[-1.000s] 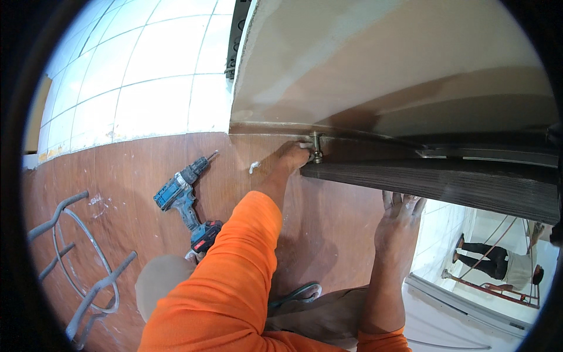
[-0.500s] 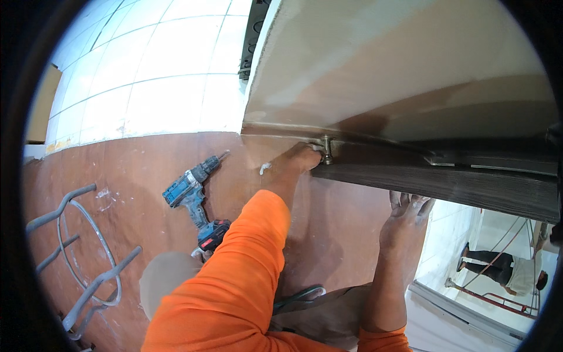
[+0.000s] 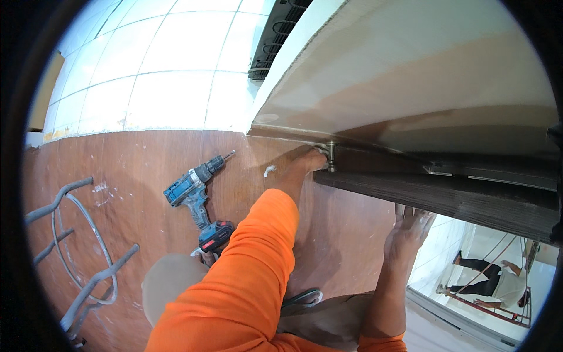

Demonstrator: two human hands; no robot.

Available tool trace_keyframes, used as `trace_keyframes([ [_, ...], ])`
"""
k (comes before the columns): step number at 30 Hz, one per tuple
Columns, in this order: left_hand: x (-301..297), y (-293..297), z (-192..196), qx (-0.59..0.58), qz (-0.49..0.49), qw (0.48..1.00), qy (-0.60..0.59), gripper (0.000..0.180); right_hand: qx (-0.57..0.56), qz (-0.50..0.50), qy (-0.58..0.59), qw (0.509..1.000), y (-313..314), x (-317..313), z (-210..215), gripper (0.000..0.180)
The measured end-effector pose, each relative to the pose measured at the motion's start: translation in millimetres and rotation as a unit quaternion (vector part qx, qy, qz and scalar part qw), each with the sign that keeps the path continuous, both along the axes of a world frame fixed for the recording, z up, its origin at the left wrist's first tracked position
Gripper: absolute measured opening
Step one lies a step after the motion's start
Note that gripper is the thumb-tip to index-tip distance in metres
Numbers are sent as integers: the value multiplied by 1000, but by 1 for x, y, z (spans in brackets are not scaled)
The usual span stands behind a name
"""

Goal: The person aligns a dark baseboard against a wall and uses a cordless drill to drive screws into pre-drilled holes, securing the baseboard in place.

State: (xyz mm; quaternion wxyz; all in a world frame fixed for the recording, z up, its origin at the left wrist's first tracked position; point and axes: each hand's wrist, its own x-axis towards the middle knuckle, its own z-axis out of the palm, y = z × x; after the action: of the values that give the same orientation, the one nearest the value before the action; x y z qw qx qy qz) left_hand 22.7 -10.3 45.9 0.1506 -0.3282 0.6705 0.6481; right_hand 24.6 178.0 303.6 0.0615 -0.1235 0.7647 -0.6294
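A dark wood-grain panel, much like a door seen along its edge, runs from the middle to the right under the pale wall. At its left end is a shiny metal fitting with rounded ends. My left hand is closed at this fitting, its fingertips partly hidden. Against the panel's lower edge rests my right hand, fingers stretched out and apart, their tips out of sight behind the panel. Left of my orange sleeve, a blue cordless drill with a bit lies on the brown floor.
A bent grey metal frame stands at the lower left. White tiles meet the brown floor beyond the drill. A small white scrap lies near my left wrist. At the far right, another person is beside a red-railed scaffold.
The view has shifted slightly, so the wall and panel sit differently in it. Both hands keep their places at the fitting and panel edge. The other person's arms have moved.
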Motion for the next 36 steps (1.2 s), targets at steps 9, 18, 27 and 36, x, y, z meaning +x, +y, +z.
trace_keyframes([
  [9,11,-15,28,-47,-75,996,-13,50,43,-3,-1,999,1,1,2,85],
  [18,-1,2,-8,-105,-40,993,-31,45,-2,14,-10,1000,4,2,2,76],
  [27,7,13,36,-66,24,997,-25,62,19,22,-5,1000,15,5,10,80],
  [36,-29,67,-51,-110,135,985,-15,67,92,35,-8,995,33,12,19,85],
])
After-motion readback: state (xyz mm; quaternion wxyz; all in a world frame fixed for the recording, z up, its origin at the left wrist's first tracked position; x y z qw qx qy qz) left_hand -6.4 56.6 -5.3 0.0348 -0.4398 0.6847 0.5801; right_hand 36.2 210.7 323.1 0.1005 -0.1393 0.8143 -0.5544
